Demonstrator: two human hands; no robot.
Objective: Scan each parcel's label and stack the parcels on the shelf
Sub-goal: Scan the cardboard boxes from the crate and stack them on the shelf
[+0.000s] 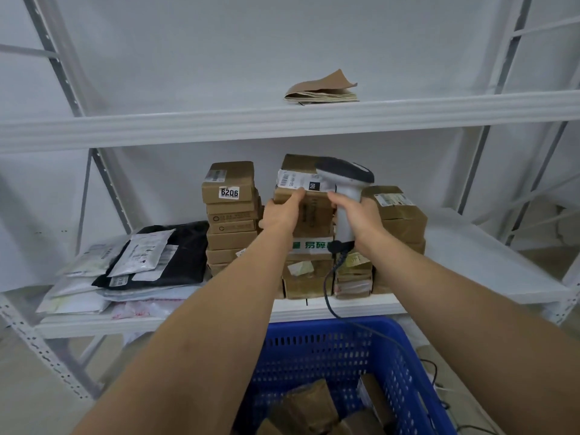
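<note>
A brown cardboard parcel [301, 171] with a white barcode label sits on top of the middle stack on the white shelf [470, 265]. My left hand [281, 211] grips the parcel's lower left edge. My right hand [357, 211] is closed around the handle of a white and grey barcode scanner [343, 180], whose head lies against the parcel's right side. Its black cable hangs down toward the basket. More brown parcels stand in stacks at left [230, 215] and right [398, 215].
Flat mailer bags, black and white [141, 262], lie on the shelf's left part. A blue plastic basket [329, 350] with several brown parcels stands below my arms. Folded brown paper [323, 89] rests on the upper shelf. Metal uprights frame both sides.
</note>
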